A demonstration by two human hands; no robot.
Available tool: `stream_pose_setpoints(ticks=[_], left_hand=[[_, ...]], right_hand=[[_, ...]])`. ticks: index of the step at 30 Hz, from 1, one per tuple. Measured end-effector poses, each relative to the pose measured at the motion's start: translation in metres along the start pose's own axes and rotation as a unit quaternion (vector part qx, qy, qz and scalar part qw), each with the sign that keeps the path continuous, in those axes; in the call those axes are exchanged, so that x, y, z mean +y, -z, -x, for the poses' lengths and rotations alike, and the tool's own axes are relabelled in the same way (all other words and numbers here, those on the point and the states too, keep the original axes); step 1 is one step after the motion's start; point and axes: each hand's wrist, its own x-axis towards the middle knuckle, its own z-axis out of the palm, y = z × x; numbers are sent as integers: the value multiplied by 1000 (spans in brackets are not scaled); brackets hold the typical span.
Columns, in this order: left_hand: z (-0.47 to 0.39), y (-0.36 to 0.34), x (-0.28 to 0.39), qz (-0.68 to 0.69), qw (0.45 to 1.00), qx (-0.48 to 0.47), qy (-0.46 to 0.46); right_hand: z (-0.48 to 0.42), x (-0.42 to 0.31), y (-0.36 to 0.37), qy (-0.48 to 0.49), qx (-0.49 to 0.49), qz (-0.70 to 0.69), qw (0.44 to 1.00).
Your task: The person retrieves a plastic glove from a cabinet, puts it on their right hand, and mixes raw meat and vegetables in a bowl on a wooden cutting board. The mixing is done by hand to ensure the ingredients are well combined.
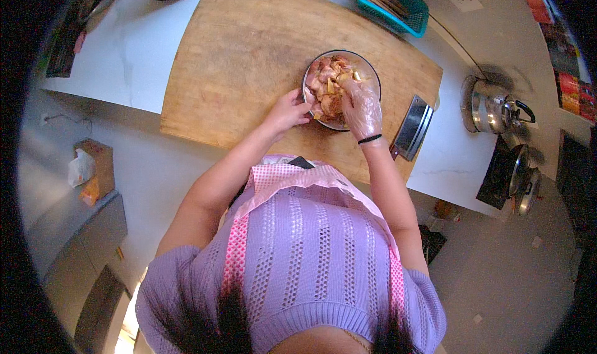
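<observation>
A round bowl with a dark rim [371, 76] stands on a large wooden cutting board [242, 60]. Raw meat pieces [322, 81], coated in brownish seasoning, fill much of it, with a few pale yellow pieces that look like ginger among them. My left hand [288, 114] is bare and grips the bowl's near left edge. My right hand [363, 109] wears a clear plastic glove, held at the wrist by a black band [370, 139]. It reaches into the bowl, and its fingertips are partly hidden among the meat.
A cleaver [413, 128] lies on the board's right side, handle towards me. Beyond the far right edge sits a teal plastic basket [417, 16] with chopsticks. A steel kettle [487, 106] and lidded pans [517, 172] stand right. Below left is a cardboard box [100, 163].
</observation>
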Motion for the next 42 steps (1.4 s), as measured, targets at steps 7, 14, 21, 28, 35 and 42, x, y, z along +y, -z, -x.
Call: stream_pose_setpoints(ticks=[7,14,21,28,35,42], left_hand=[[-2,-1,-2,-20,1000,0,-16],[-4,0,-4,-28,999,4,-23],[-1,-3,-1,-25,999,12,-22],[0,-5,-1,-22,999,18,-28],[0,-5,-1,-23,999,26,-35],[-4,-3,-3,-10,999,23,-40]], right_hand=[[23,-4,-22,68,-26,4,997],[16,22,-13,-6,-40,37,998],[26,-11,3,17,-66,-48,997],[20,17,-27,34,-58,9,998],[8,-2,10,15,-47,-41,998],[-49,-15,-21,18,7,31,999]])
